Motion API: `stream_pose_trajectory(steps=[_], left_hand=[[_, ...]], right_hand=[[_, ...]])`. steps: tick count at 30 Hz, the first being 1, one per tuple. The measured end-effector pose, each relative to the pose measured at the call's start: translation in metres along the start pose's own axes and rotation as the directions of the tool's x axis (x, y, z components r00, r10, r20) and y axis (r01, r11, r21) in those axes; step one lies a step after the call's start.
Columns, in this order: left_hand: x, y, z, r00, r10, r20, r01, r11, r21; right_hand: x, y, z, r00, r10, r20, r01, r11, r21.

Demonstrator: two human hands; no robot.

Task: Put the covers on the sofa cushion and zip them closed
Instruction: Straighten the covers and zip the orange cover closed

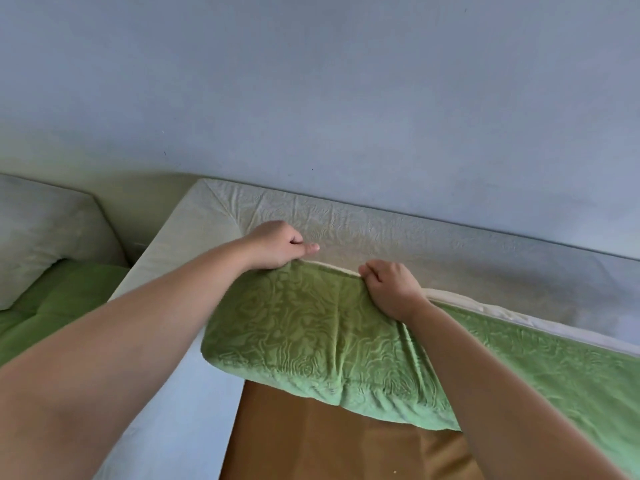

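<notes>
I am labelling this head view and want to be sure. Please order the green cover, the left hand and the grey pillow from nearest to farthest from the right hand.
1. green cover: the right hand holds its top edge.
2. left hand: just to the left, holding the same edge.
3. grey pillow: at the far left of the view.

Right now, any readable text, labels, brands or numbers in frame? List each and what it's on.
None readable. The green cover and pale backrest carry only an embossed swirl pattern; the wall shows no writing. The left hand and right hand grip the cover's top edge, so any tag there would be hidden.
</notes>
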State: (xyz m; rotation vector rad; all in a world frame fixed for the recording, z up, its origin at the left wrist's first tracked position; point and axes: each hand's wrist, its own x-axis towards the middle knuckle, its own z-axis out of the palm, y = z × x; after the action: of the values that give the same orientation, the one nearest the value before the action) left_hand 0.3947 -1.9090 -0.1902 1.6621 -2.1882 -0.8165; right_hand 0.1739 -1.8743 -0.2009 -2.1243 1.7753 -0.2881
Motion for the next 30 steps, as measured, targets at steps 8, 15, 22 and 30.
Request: stream_pose_trajectory(steps=[8,15,22,30], left_hand=[[-0.002,0.083,0.059,0.987,0.157,-0.026,-0.132,0.900,0.415],[-0.004,0.063,0.080,0.768,0.537,-0.349,-0.274,0.768,0.579],[-0.004,0.066,0.083,0.757,0.541,-0.366,-0.272,0.770,0.577],[-0.008,0.080,0.085,0.976,0.161,-0.145,-0.078,0.886,0.458]], right_hand=[[-0.007,-0.006,-0.007,0.994,0.026,0.111,-0.028,0.999,0.020],[-0.032,0.017,-0.010,0.967,-0.145,-0.210,0.108,0.978,-0.180],[-0.081,0.113,-0.037,0.837,-0.267,-0.478,0.085,0.926,-0.369],[-0.023,0.116,-0.050,0.965,-0.111,-0.238,0.034,0.951,-0.306]])
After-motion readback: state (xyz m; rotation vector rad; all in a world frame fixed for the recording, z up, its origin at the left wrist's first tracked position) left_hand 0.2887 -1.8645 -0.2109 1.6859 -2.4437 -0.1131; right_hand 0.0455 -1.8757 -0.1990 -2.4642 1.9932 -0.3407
